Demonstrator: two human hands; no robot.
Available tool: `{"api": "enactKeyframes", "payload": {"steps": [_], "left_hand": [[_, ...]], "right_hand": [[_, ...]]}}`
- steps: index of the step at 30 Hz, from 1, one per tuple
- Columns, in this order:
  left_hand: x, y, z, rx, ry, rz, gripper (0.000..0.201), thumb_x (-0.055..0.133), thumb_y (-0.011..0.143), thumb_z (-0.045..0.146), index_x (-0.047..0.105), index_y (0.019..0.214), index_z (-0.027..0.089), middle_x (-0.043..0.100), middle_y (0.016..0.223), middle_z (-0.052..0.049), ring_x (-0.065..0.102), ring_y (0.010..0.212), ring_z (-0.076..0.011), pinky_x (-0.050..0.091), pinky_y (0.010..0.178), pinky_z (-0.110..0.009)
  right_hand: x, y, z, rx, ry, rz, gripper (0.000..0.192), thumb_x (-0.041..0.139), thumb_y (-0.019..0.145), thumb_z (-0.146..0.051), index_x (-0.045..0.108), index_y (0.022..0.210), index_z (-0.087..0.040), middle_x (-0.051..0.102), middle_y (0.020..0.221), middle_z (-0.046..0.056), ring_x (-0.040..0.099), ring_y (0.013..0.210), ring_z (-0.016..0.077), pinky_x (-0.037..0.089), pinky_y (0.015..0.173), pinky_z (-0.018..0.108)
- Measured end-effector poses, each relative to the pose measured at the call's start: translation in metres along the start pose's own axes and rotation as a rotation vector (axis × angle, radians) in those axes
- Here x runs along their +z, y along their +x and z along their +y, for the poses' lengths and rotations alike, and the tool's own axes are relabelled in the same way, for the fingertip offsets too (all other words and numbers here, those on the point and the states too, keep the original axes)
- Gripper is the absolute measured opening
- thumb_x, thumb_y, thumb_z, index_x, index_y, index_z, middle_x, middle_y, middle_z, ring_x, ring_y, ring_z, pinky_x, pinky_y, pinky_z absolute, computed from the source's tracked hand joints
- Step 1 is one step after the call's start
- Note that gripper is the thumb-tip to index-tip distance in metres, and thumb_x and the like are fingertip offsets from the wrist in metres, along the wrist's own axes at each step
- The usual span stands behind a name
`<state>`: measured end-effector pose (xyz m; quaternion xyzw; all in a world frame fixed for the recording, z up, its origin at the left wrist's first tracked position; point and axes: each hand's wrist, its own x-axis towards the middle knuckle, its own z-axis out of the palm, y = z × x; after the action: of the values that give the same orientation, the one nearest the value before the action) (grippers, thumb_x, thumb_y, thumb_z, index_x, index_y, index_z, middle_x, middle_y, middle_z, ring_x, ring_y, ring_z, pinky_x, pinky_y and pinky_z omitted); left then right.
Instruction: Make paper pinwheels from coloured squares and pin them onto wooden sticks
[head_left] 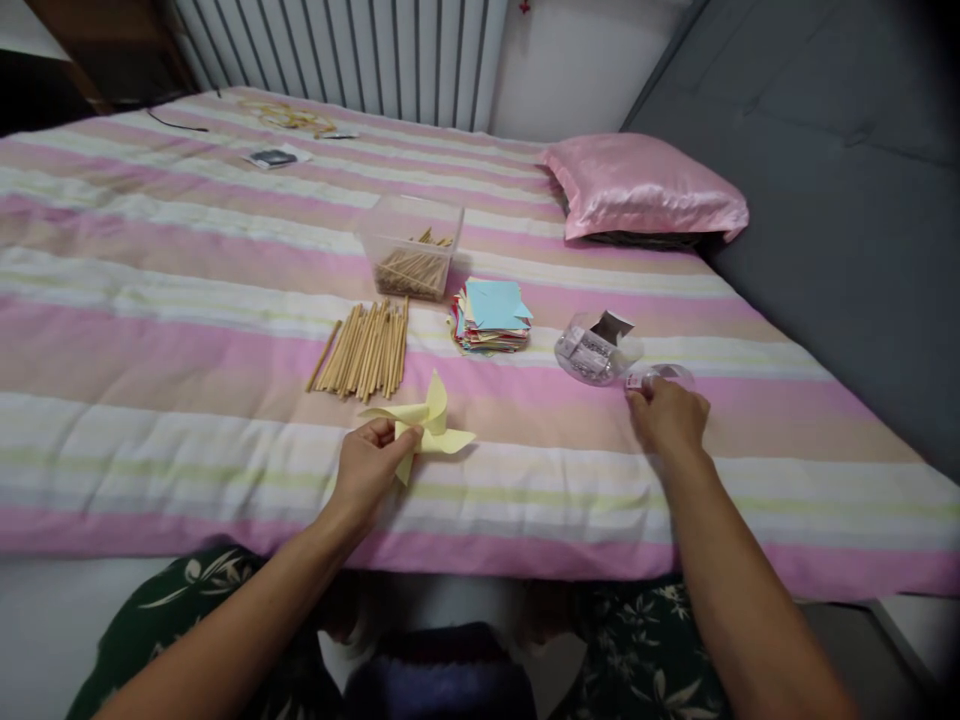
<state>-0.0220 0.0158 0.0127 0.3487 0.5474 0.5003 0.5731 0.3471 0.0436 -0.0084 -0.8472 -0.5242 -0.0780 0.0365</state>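
Note:
My left hand [375, 460] pinches a yellow paper pinwheel [435, 418] at its middle, thumb on top, its folded blades spread out above the bed. My right hand [670, 415] is closed at the near side of a small round clear container [681, 374]. The fingertips are partly hidden there, so what they pinch, if anything, cannot be made out. Touching or close beside it is another round clear container [589, 355] with a label and many small shiny pieces inside. A stack of cut coloured paper [495, 305], light blue on top, lies between the hands, farther back.
Thin wooden sticks [364, 350] lie side by side left of the paper stack. Behind them stands a clear plastic box [412, 225] holding more sticks. A pink pillow [649, 185] rests by the grey headboard [832, 200]. Yellow ribbon [285, 115] lies at the far left of the striped bedsheet [187, 400].

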Motion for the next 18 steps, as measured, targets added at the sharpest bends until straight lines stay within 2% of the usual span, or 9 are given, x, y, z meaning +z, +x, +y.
{"api": "enactKeyframes", "payload": {"steps": [5,11,18], "left_hand": [[0.0012,-0.0012,0.0024,-0.012,-0.016,-0.008,0.020,0.077,0.053,0.027,0.064,0.060,0.014,0.062,0.055,0.002,0.051,0.049,-0.0094,0.036,0.047,-0.019],[0.0010,-0.0015,0.0018,-0.028,-0.031,0.003,0.022,0.079,0.051,0.027,0.065,0.062,0.013,0.063,0.056,0.000,0.052,0.049,-0.0100,0.037,0.047,-0.019],[0.0002,-0.0010,0.0002,-0.032,-0.024,-0.012,0.022,0.078,0.052,0.028,0.066,0.062,0.013,0.065,0.058,-0.001,0.053,0.049,-0.0109,0.039,0.048,-0.020]], "right_hand": [[0.0026,0.0017,0.0043,0.025,0.035,0.081,0.025,0.052,0.076,-0.037,0.065,0.077,-0.016,0.065,0.071,0.010,0.056,0.071,0.0227,0.033,0.072,0.035],[0.0072,0.0074,0.0085,0.081,0.206,0.119,0.027,0.057,0.073,-0.039,0.069,0.082,-0.017,0.068,0.075,0.009,0.058,0.071,0.0232,0.040,0.069,0.034],[0.0025,0.0067,0.0067,0.182,0.367,0.144,0.028,0.063,0.066,-0.038,0.071,0.083,-0.017,0.071,0.076,0.010,0.063,0.075,0.0278,0.044,0.071,0.037]]}}
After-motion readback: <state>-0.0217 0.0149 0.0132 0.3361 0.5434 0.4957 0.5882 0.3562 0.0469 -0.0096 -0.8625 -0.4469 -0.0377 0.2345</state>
